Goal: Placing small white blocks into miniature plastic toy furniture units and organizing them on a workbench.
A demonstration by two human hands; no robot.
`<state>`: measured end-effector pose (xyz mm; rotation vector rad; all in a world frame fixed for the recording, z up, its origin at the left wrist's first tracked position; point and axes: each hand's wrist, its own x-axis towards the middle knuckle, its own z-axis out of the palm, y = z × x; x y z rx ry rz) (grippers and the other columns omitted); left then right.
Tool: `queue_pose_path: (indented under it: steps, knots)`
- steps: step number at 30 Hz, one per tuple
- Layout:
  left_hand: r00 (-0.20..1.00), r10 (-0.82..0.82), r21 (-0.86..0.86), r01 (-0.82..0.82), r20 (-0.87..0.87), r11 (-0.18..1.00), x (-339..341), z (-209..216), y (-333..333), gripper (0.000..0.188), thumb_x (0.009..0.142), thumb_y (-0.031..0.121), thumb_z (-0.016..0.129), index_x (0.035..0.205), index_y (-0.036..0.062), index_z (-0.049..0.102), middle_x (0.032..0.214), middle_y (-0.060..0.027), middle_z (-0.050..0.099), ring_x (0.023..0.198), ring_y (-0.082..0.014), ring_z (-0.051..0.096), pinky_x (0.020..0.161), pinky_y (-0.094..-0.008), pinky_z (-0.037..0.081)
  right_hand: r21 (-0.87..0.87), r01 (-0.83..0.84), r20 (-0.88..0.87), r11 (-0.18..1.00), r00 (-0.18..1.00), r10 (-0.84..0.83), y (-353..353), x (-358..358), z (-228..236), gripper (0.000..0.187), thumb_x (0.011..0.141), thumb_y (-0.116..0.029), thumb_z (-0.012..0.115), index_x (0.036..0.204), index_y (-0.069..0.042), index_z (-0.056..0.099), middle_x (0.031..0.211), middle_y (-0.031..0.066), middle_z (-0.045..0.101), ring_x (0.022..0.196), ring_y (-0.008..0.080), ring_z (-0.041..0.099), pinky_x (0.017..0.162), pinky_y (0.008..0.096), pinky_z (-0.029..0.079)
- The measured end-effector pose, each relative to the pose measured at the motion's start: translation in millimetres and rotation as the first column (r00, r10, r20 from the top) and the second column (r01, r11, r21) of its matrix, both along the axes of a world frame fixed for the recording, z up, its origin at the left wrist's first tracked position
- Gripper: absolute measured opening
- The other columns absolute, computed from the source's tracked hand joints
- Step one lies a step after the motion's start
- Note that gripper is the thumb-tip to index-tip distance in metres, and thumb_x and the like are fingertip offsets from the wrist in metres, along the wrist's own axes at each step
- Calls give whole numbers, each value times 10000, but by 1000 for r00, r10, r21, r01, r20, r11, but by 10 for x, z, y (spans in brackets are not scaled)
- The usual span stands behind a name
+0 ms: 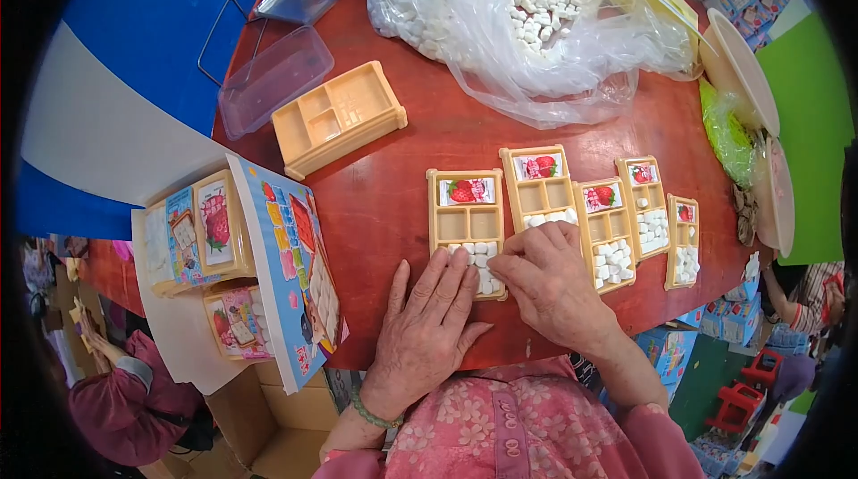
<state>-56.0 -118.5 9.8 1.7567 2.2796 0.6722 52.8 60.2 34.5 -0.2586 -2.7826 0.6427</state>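
Note:
A cream compartment tray (467,222) lies in front of me, with a strawberry-print packet (467,190) in its far slot and small white marshmallow-like pieces (483,249) in its near one. My left hand (427,327) rests flat, fingers stretched, its fingertips on those pieces at the tray's near left. At the tray's near right corner, my right hand (550,278) has thumb and fingers pinched together; what they hold, if anything, is hidden. Just beyond that hand stands a second tray (530,197), partly covered by it. Further right are three more trays, including one (610,229) with white pieces.
A big clear bag of white pieces (545,5) lies at the back. Empty stacked trays (340,117) and a clear plastic lid (274,81) sit back left. An open printed carton (286,273) holds packed trays at left. Pale bowls (740,68) stand along the right edge.

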Motion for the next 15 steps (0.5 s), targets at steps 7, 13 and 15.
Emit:
queue_pose_path:
  steps: [7,13,15]
  knots:
    - [999,10,23,-11,35,1000,-2,8,9,623,870,331,741,1355,-21,571,1535,-168,456,1458,-342,380,1188,-581,256,-68,33,57,997,998,-29,-8,-83,74,127,806,-61,726,929,-73,694,921,76,592,913,271,575,868,407,394]
    - [999,5,33,-6,42,999,-8,-5,2,640,878,342,732,1379,-11,549,1544,-164,445,1456,-341,381,1185,-586,258,-62,21,129,998,992,-13,12,-83,97,71,821,-79,720,883,-73,686,907,75,590,922,271,578,887,419,395]
    - [999,2,31,-3,39,1000,-7,-11,-2,636,880,342,730,1378,-9,551,1543,-162,447,1455,-340,383,1185,-586,258,-38,2,154,999,988,4,13,-88,108,67,827,-86,714,887,-74,687,903,75,589,925,272,578,895,423,395]
